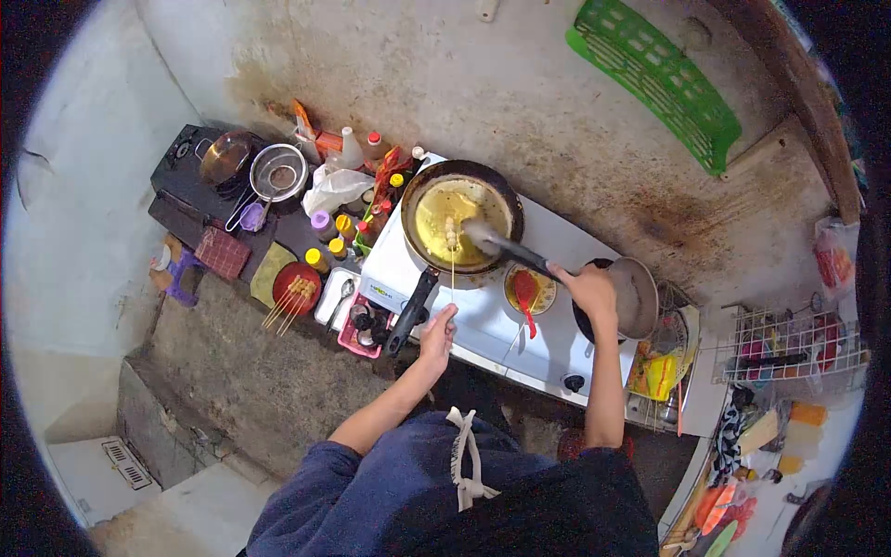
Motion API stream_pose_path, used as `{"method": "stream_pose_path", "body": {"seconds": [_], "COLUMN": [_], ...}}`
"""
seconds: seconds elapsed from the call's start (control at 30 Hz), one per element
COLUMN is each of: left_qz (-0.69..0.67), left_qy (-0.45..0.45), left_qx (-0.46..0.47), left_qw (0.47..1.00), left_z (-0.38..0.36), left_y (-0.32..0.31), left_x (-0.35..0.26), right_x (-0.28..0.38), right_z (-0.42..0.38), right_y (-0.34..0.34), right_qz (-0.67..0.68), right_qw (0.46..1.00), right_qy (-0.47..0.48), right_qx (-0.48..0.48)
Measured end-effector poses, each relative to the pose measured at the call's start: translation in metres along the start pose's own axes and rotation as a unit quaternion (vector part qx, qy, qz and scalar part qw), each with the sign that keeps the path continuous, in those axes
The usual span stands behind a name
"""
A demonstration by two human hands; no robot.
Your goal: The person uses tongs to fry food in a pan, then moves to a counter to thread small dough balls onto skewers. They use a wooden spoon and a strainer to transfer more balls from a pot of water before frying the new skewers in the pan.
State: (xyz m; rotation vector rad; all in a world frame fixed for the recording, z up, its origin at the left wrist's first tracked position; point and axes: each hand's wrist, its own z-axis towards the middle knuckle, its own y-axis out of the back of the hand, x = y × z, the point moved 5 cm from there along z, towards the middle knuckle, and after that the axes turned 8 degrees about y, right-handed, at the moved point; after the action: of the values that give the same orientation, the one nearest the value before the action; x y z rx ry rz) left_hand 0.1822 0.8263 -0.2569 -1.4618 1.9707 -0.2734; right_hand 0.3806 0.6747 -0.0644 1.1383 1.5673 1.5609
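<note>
My left hand (437, 335) is closed on the lower end of a thin skewer (453, 274). Pale pieces of food on the skewer's far end lie in the yellow oil of a wide frying pan (515, 223). The black handle of a ladle or spatula (520, 254) is in my right hand (592, 292), and its blurred metal head is over the pan's right side. Below the pan's right edge is a bowl (548, 304) with a red spoon (525, 292) in it.
A second pan (638, 299) stands right of my right hand. On the left are a red plate (290, 274) of skewers, several bottles, a strainer (278, 173) and a black stove (176, 158). A wire rack (789, 348) is at the right.
</note>
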Motion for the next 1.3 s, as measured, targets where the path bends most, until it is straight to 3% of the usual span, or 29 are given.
{"method": "stream_pose_path", "body": {"seconds": [0.13, 0.2, 0.3, 0.43, 0.53, 0.63, 0.7, 0.73, 0.83, 0.9, 1.03, 1.3], "left_qz": [0.005, 0.006, 0.009, 0.009, 0.011, 0.004, 0.008, 0.011, -0.006, -0.007, -0.006, 0.063], "left_qy": [0.008, 0.011, 0.008, 0.012, 0.010, 0.006, 0.009, 0.013, 0.012, 0.027, 0.041, -0.039], "left_qx": [0.003, 0.002, 0.013, 0.018, 0.020, 0.029, 0.022, 0.013, 0.041, 0.067, 0.089, 0.069], "left_qw": [1.000, 1.000, 1.000, 1.000, 1.000, 1.000, 1.000, 1.000, 0.999, 0.997, 0.995, 0.995], "left_z": [0.004, 0.000, 0.001, 0.001, 0.003, 0.002, 0.001, 0.001, 0.001, 0.005, 0.003, -0.014], "left_y": [0.003, 0.002, 0.001, 0.000, 0.003, 0.001, 0.001, 0.002, 0.001, 0.000, -0.007, -0.012], "left_x": [0.002, 0.000, 0.002, 0.002, 0.003, 0.002, 0.001, 0.001, 0.001, 0.001, -0.003, -0.012], "right_x": [0.004, 0.000, 0.003, 0.009, 0.004, 0.000, 0.007, 0.006, -0.001, 0.005, -0.003, -0.009], "right_z": [-0.004, -0.005, -0.004, -0.010, -0.012, -0.009, -0.010, -0.010, -0.019, -0.029, -0.043, -0.085], "right_y": [-0.002, 0.005, 0.008, 0.011, 0.012, 0.010, 0.005, 0.006, 0.008, 0.023, 0.005, -0.004], "right_qz": [0.039, 0.089, 0.044, 0.037, 0.098, 0.036, 0.017, 0.017, 0.059, 0.038, -0.002, 0.134], "right_qw": [0.995, 0.994, 0.998, 0.996, 0.993, 0.999, 0.997, 0.997, 0.996, 0.997, 0.992, 0.984], "right_qy": [-0.001, -0.034, -0.022, -0.020, -0.041, -0.017, 0.001, 0.001, -0.038, -0.021, -0.006, -0.074], "right_qx": [0.094, 0.047, 0.029, 0.078, 0.046, -0.023, 0.075, 0.075, 0.051, -0.064, -0.127, -0.091]}}
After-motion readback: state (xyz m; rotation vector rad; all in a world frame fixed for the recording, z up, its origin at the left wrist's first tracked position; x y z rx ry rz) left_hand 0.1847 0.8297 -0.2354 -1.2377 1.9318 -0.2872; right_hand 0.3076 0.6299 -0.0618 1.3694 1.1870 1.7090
